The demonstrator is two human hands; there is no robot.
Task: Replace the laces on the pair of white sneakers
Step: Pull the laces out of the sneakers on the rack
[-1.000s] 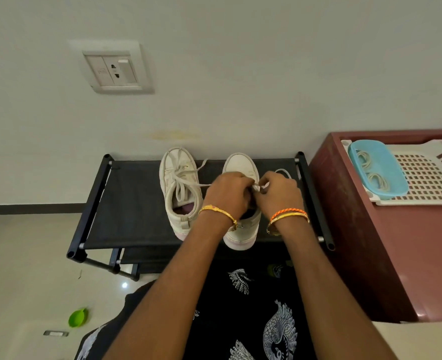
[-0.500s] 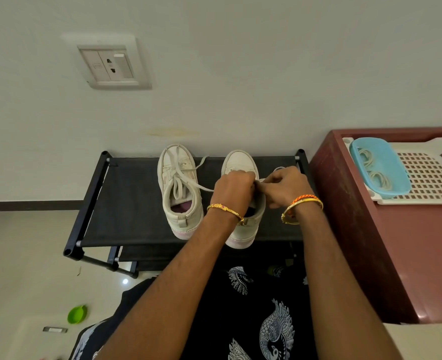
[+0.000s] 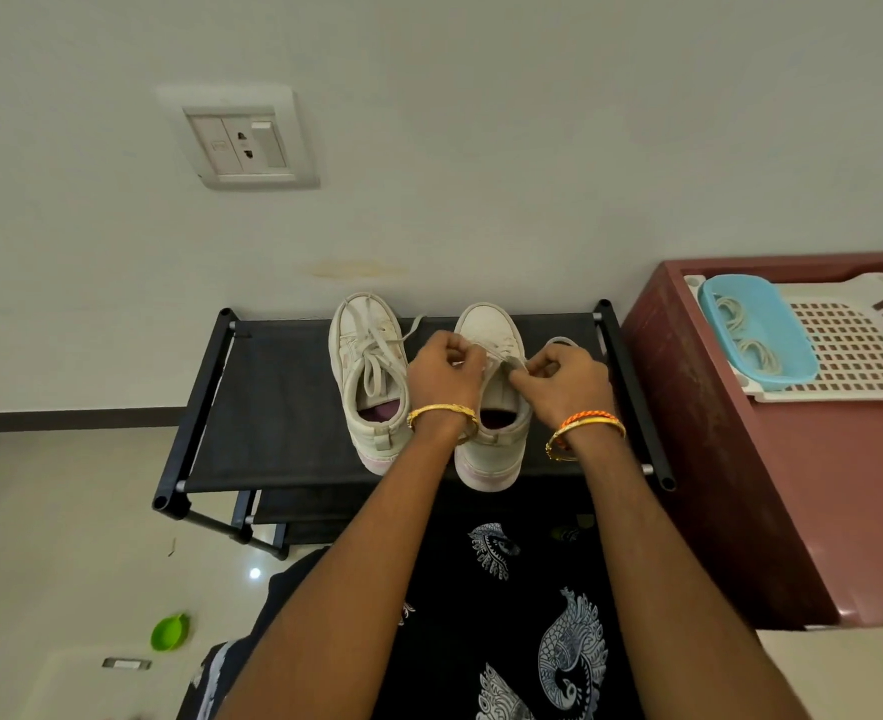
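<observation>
I see my left hand and right hand each pinching the lace over the right sneaker; any brand writing seems unreadable here.

Even, soft indoor light falls from above; the wall reads pale grey with no hard shadows. A small specular highlight shines on the glossy floor tile. Wide-angle distortion bows the cabinet at the right edge. Focus is moderately sharp centrally; the forearms at the bottom edge appear slightly soft.
</observation>
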